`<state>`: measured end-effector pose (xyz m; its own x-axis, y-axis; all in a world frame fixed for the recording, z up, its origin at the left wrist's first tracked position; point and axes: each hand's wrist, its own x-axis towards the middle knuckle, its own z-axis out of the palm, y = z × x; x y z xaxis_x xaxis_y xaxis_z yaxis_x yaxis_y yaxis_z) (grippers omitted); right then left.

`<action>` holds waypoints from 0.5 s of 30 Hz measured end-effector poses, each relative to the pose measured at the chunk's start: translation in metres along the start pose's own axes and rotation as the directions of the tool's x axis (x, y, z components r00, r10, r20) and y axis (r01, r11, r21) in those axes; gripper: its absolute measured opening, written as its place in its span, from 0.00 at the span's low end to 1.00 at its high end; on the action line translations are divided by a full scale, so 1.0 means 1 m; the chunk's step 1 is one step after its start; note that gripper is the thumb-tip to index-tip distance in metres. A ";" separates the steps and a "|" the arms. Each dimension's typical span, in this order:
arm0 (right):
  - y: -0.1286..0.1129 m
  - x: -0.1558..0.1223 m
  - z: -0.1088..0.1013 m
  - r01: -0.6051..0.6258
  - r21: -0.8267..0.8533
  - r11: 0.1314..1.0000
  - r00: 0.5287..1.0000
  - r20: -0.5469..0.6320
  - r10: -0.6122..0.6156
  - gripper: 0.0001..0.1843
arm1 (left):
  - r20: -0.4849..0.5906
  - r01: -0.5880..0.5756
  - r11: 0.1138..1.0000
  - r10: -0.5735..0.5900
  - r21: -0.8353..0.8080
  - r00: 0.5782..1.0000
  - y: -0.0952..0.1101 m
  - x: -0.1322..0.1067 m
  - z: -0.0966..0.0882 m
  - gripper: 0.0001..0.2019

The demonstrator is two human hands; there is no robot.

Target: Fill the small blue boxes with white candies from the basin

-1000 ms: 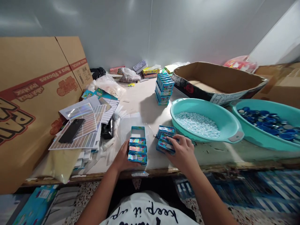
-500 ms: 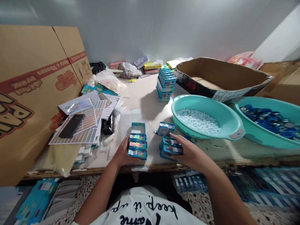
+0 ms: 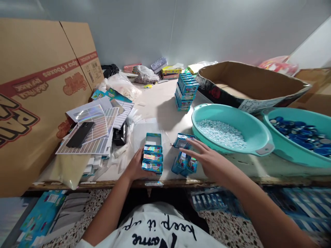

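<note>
My left hand (image 3: 136, 166) grips the left side of a blue open-topped display box (image 3: 153, 134). Three small blue candy boxes (image 3: 152, 157) printed "Caramelo Macizo" stand in its near part; the far part shows its pale bottom. To the right, my right hand (image 3: 204, 155) is open, fingers stretched out over a small group of blue candy boxes (image 3: 184, 164) with shiny labels. Just behind them sits another blue candy box (image 3: 183, 140), its right end partly behind my fingertips. Whether the fingertips touch it I cannot tell.
A turquoise basin (image 3: 234, 117) holds small pale candies; another basin (image 3: 289, 156) holds blue and silver pieces. Blue boxes (image 3: 186, 91) are stacked farther back. At left are a phone (image 3: 80, 135), sticker sheets and a large carton (image 3: 46, 86). A cut-down carton (image 3: 253, 81) stands behind the basins.
My right hand has let go of the candy boxes and lifted slightly, its fingers now spread. Those boxes have turned, with their narrow ends now toward me. My left hand stays on the display box.
</note>
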<state>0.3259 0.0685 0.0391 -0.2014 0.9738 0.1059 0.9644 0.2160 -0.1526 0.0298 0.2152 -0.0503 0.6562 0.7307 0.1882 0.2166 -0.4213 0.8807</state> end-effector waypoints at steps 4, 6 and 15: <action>-0.025 -0.018 0.002 -0.313 0.071 0.947 0.903 -0.286 0.320 0.28 | -0.029 -0.045 0.998 0.044 -0.053 0.999 -0.007 0.000 0.002 0.58; -0.047 -0.018 0.017 -0.476 0.133 0.869 0.797 -0.354 0.490 0.27 | -0.043 -0.047 0.996 0.044 -0.076 0.998 -0.010 -0.001 0.002 0.58; -0.075 0.007 0.060 -0.597 0.175 0.783 0.742 -0.249 0.622 0.35 | -0.031 -0.040 0.997 0.038 -0.071 0.999 -0.011 0.001 0.002 0.57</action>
<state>0.2418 0.0637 -0.0072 0.4933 0.8393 0.2286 0.8451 -0.4002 -0.3545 0.0295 0.2194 -0.0608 0.6410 0.7307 0.2349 0.1380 -0.4108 0.9012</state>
